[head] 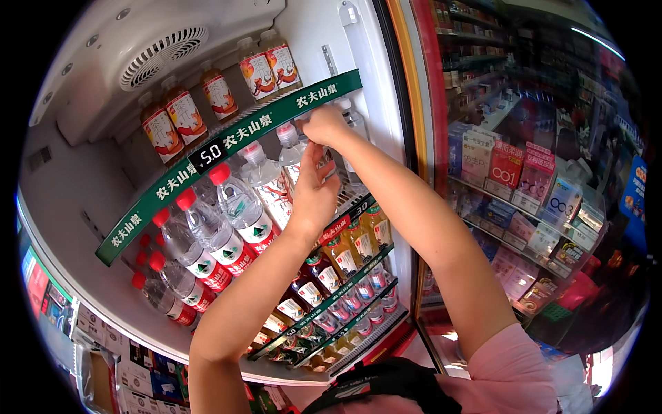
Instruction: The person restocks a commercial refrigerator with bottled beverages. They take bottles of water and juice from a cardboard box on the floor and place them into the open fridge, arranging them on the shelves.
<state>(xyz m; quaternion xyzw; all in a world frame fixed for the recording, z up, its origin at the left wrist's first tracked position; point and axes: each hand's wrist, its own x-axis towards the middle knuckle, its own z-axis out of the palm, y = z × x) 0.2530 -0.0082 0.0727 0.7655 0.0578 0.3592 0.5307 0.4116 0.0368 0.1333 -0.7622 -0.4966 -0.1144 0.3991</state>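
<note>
My left hand [316,199] is raised in front of the upper bottle shelf, fingers apart and slightly curled, with nothing visible in them. It partly covers a clear bottle with a pink cap [286,132]. Just above it, my right hand [325,126] reaches in under the green shelf strip [243,132]. Its fingers are bent near the top of a bottle, and whether they grip it is hidden. A similar pink-capped bottle [266,178] stands to the left. At the right end of this shelf is another clear bottle [354,121].
Several red-capped water bottles [243,207] fill the shelf's left side. Tea drink bottles [181,114] stand on the shelf above. Lower shelves hold juice bottles [341,253] and small pink-labelled bottles [364,290]. The open glass door's frame [408,77] is at the right; boxes [137,370] lie lower left.
</note>
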